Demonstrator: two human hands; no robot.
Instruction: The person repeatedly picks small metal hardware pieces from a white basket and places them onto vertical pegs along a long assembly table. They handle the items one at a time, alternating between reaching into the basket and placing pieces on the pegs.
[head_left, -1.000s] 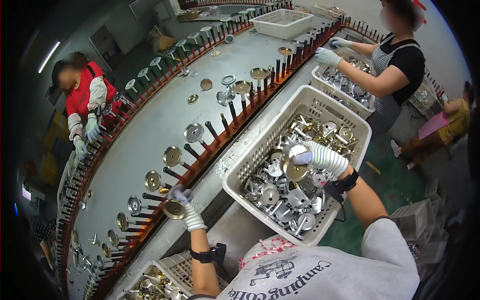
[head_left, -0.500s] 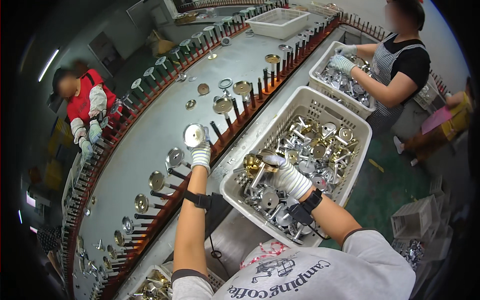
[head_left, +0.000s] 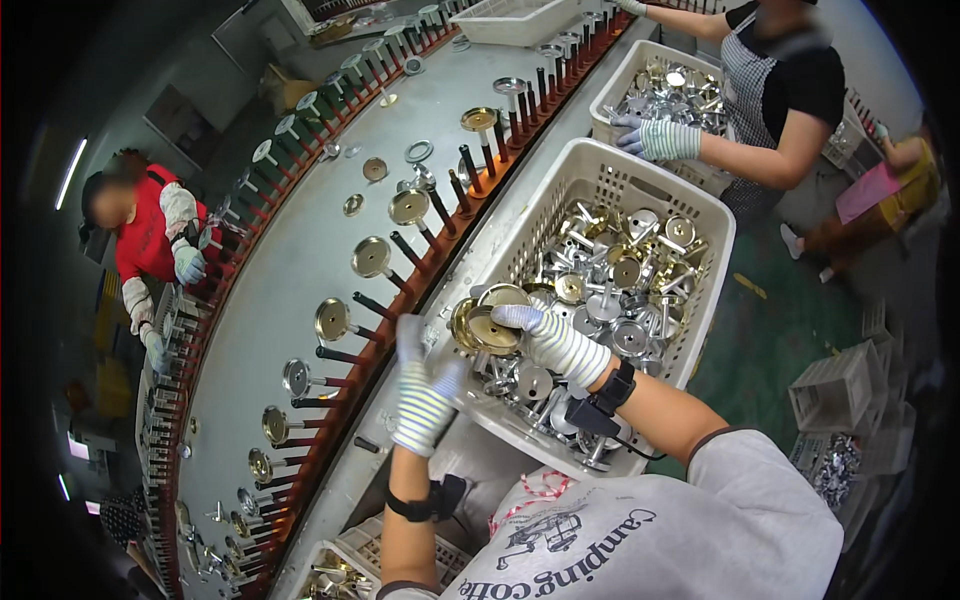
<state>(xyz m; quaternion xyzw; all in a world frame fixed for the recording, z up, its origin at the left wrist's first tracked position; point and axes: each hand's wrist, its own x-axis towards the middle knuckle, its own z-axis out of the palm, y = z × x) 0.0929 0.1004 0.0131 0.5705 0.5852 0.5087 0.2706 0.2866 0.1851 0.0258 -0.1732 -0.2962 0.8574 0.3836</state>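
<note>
My left hand (head_left: 424,405), in a striped work glove, hovers between the row of spindles and the basket. Its thumb and fingers are apart, with nothing in them; the fingertips are a little blurred. Over the left side of a white plastic basket (head_left: 715,290), my right hand (head_left: 572,348), in the same kind of glove, grips several round metal discs (head_left: 492,338) in gold and silver tones. Below it the basket holds a heap of metal discs with stems (head_left: 602,305). Beyond my left hand, similar discs (head_left: 332,320) sit on the dark spindles.
The curved grey table (head_left: 270,240) carries spindles along both edges and some loose discs (head_left: 375,168). A second white basket (head_left: 600,95) stands ahead, beside a co-worker in a checked apron (head_left: 755,95). Another person in red (head_left: 150,240) works across the table.
My left hand has let go of a silver disc and drawn back toward the basket. My right hand still holds discs. The apron-wearing co-worker's hands have moved apart.
</note>
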